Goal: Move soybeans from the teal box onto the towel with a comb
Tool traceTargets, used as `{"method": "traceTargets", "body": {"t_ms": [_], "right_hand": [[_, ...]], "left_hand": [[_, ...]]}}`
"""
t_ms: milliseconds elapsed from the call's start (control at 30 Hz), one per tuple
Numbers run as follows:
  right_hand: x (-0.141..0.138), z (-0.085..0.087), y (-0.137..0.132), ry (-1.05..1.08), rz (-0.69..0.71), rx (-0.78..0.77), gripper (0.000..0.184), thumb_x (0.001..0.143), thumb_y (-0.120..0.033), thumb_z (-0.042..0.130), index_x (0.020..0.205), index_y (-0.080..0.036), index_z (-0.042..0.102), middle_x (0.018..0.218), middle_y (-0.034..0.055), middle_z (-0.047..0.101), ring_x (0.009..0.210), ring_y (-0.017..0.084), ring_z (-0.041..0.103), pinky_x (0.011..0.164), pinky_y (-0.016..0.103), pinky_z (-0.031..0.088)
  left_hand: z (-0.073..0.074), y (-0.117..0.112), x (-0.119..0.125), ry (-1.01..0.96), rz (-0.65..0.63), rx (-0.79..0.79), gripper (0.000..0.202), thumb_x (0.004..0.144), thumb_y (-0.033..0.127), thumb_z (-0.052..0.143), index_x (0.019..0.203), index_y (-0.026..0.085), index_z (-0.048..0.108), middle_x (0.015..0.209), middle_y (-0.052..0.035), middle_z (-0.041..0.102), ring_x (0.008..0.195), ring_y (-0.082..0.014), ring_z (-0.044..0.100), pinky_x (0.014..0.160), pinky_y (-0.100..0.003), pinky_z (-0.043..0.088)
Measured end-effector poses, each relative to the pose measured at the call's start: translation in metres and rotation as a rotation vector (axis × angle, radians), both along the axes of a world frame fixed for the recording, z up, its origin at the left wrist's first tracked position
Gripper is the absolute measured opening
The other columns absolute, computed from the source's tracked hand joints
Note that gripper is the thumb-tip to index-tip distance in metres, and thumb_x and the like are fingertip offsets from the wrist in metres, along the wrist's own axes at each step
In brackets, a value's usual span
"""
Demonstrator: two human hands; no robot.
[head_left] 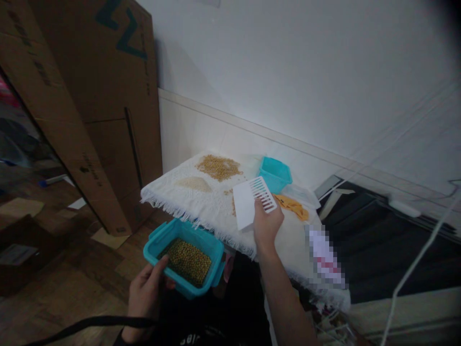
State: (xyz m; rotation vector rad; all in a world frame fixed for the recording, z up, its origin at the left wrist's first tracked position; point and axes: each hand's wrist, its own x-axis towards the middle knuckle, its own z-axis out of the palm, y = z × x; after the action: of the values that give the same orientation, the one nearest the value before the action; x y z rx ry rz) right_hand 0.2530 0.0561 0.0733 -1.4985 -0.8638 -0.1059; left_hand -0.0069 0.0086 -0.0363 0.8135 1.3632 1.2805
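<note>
- One worktop, draped in a white fringed cloth, stands against a white wall above a wood floor.
- Two cardboard boxes lean at left.
- Two teal tubs: the far tub sits on the cloth near the wall. The bean-filled tub is held just off the worktop's near edge.
- Three heaps lie on the cloth: tan beans, white grain, orange pieces.
- Left hand: closed on the bean-filled tub's near rim, thumb on top.
- Right hand: fingers clasped around one white slotted scoop, raised over the cloth.
</note>
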Motion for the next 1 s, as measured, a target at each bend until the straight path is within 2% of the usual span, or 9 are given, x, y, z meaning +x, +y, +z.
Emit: {"method": "traceTargets", "body": {"t_ms": [133, 267, 367, 600, 733, 833, 900, 1000], "right_hand": [[-0.02, 0.007, 0.031, -0.017, 0.031, -0.013, 0.043, 0.082, -0.027, 0.053, 0.121, -0.012, 0.064, 0.11, 0.0141, 0.073, 0.097, 0.023, 0.069, 0.089, 0.037, 0.052], [-0.04, -0.007, 0.05, -0.004, -0.001, -0.084, 0.047, 0.084, -0.025, 0.051, 0.127, -0.01, 0.061, 0.112, 0.0175, 0.072, 0.1, 0.026, 0.068, 0.091, 0.039, 0.051], [-0.036, -0.016, 0.045, 0.005, -0.023, -0.11, 0.049, 0.084, -0.026, 0.051, 0.128, -0.008, 0.061, 0.111, 0.0189, 0.072, 0.097, 0.027, 0.069, 0.089, 0.039, 0.051], [-0.008, -0.019, 0.019, -0.018, -0.07, -0.11, 0.043, 0.083, -0.029, 0.054, 0.12, -0.01, 0.066, 0.102, 0.0155, 0.075, 0.089, 0.025, 0.07, 0.081, 0.034, 0.052], [0.016, -0.015, 0.013, -0.025, 0.003, -0.064, 0.04, 0.081, -0.033, 0.058, 0.114, -0.012, 0.069, 0.102, 0.0126, 0.075, 0.089, 0.023, 0.069, 0.082, 0.034, 0.052], [0.051, -0.005, 0.019, -0.043, 0.074, 0.006, 0.042, 0.08, -0.039, 0.061, 0.11, -0.011, 0.07, 0.093, 0.0088, 0.076, 0.078, 0.019, 0.067, 0.075, 0.031, 0.052], [0.078, 0.002, 0.028, -0.097, 0.109, 0.0, 0.044, 0.081, -0.043, 0.062, 0.108, -0.01, 0.072, 0.088, 0.0078, 0.075, 0.073, 0.018, 0.064, 0.071, 0.029, 0.05], [0.107, 0.006, 0.044, -0.177, 0.22, -0.12, 0.042, 0.078, -0.045, 0.065, 0.1, -0.01, 0.076, 0.081, 0.0069, 0.075, 0.067, 0.017, 0.062, 0.067, 0.028, 0.048]], "left_hand": [[0.007, -0.003, 0.002, -0.082, -0.011, -0.098, 0.041, 0.062, 0.054, 0.078, 0.055, 0.019, 0.059, 0.042, 0.0037, 0.055, 0.038, -0.0122, 0.049, 0.039, -0.023, 0.038], [0.006, -0.001, 0.0, -0.097, 0.024, -0.114, 0.042, 0.06, 0.054, 0.08, 0.054, 0.019, 0.058, 0.042, 0.0039, 0.054, 0.038, -0.0122, 0.048, 0.039, -0.024, 0.038], [0.001, 0.001, -0.002, -0.163, 0.02, -0.074, 0.039, 0.061, 0.05, 0.082, 0.058, 0.019, 0.06, 0.046, 0.0036, 0.058, 0.042, -0.0123, 0.051, 0.042, -0.023, 0.04], [-0.004, 0.001, -0.005, -0.09, 0.002, -0.067, 0.04, 0.061, 0.054, 0.08, 0.062, 0.018, 0.062, 0.047, 0.0031, 0.058, 0.041, -0.0145, 0.053, 0.041, -0.026, 0.042], [0.003, -0.001, -0.002, -0.088, -0.009, -0.107, 0.042, 0.057, 0.055, 0.081, 0.06, 0.019, 0.061, 0.044, 0.004, 0.056, 0.038, -0.0138, 0.05, 0.038, -0.025, 0.039], [0.007, -0.003, 0.003, -0.072, -0.003, -0.103, 0.043, 0.056, 0.056, 0.081, 0.055, 0.019, 0.058, 0.042, 0.0035, 0.056, 0.039, -0.0139, 0.052, 0.04, -0.025, 0.04], [0.006, -0.006, 0.007, -0.076, -0.027, -0.101, 0.043, 0.057, 0.056, 0.08, 0.057, 0.018, 0.06, 0.043, 0.0024, 0.057, 0.04, -0.014, 0.052, 0.041, -0.025, 0.041], [-0.001, -0.01, 0.015, -0.1, -0.062, -0.099, 0.042, 0.061, 0.056, 0.079, 0.059, 0.018, 0.06, 0.043, 0.0027, 0.057, 0.039, -0.0135, 0.051, 0.04, -0.024, 0.039]]}}
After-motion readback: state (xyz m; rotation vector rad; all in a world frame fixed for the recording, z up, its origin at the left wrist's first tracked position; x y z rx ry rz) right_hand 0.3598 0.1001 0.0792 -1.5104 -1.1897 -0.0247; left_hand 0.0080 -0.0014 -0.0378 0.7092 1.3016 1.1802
